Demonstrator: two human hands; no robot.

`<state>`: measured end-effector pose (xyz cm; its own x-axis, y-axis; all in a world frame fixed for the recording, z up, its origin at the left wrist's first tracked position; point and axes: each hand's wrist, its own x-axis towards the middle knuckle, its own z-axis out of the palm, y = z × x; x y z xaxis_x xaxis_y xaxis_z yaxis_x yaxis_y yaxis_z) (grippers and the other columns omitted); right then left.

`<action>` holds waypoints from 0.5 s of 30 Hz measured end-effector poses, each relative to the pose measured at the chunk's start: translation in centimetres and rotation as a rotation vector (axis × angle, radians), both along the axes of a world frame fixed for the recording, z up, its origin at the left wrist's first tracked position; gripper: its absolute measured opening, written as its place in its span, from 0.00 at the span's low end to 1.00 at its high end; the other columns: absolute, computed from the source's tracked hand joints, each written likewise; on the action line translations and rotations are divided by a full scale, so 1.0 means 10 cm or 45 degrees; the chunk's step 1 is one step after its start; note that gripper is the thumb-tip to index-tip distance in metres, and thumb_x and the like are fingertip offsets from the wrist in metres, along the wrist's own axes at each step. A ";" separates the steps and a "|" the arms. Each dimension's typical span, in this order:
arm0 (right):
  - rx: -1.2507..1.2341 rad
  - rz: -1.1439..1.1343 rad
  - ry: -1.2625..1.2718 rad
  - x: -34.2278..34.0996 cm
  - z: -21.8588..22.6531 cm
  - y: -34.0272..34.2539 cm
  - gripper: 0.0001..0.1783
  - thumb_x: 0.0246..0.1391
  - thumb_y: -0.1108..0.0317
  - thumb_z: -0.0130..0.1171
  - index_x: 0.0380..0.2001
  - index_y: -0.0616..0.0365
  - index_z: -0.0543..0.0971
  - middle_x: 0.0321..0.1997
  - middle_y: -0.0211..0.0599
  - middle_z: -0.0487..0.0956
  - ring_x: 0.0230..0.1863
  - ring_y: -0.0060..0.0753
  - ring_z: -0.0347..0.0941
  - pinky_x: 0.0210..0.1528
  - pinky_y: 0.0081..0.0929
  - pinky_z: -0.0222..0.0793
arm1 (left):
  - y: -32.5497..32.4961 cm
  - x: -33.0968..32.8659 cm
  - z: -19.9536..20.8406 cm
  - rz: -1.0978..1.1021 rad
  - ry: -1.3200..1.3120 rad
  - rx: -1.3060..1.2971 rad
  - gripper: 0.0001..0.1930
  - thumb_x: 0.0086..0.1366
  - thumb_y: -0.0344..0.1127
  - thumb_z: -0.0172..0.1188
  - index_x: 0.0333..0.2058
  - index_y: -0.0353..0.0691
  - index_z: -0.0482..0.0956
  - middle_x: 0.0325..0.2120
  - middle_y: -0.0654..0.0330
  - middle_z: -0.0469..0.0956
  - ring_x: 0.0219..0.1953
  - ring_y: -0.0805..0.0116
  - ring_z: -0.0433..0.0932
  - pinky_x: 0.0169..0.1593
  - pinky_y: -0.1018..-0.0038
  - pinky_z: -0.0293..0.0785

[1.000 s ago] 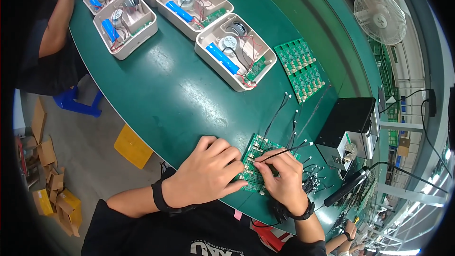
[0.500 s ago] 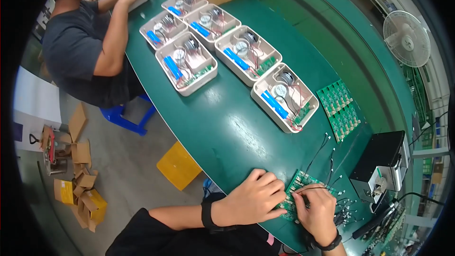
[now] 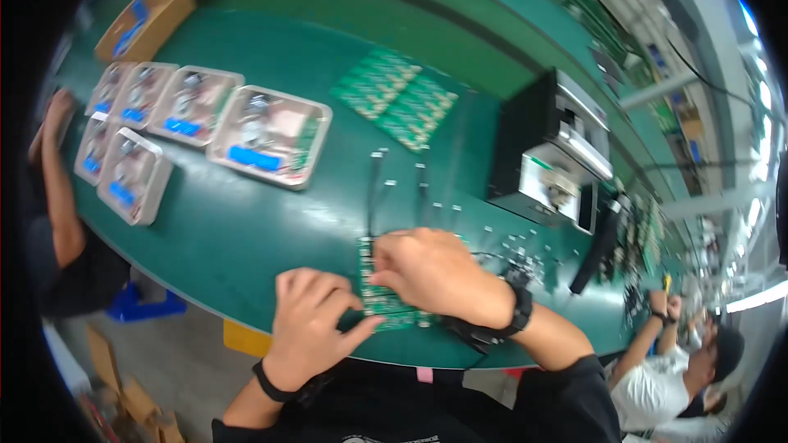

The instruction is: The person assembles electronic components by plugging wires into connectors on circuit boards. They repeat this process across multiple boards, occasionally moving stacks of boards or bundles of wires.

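Note:
A green circuit board panel [image 3: 367,279] lies at the near table edge, partly hidden under my hands. My left hand [image 3: 310,324] rests at its left edge, fingers bent and apart, the thumb lying on the board's near corner. My right hand [image 3: 439,271] is over the panel with thumb and fingers pinched together close to its left side. What the pinch holds is hidden and blurred. Black cables with white connectors [image 3: 373,189] lie just beyond the panel. A tangle of similar cables [image 3: 517,267] sits to the right of my right hand.
Beige cases [image 3: 316,148] with blue batteries and wiring stand at the left. More green panels [image 3: 394,98] lie at the back. A black machine [image 3: 533,148] and piled boards [image 3: 648,238] are on the right. A cardboard box [image 3: 156,20] stands far left; people sit at both sides.
The view has swung to the right, bringing in a person at the right. My right hand has shifted toward the panel's left side; my left hand stays at its edge.

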<state>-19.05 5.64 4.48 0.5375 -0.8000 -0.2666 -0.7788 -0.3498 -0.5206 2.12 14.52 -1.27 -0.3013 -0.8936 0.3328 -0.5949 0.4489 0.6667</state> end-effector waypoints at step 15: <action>-0.312 -0.550 0.040 -1.23 0.20 0.30 0.09 0.60 0.71 0.74 0.41 0.60 0.86 0.38 0.41 0.87 0.36 0.41 0.86 0.40 0.38 0.80 | 0.01 -0.06 -0.01 0.029 -0.059 0.018 0.19 0.47 0.41 0.86 0.29 0.45 0.81 0.35 0.63 0.79 0.42 0.58 0.75 0.53 0.59 0.63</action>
<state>-31.40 8.67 6.50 0.1376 -0.9890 -0.0537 -0.8935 -0.1006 -0.4377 1.49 14.59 -1.35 -0.2956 -0.9049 0.3062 -0.6351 0.4256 0.6446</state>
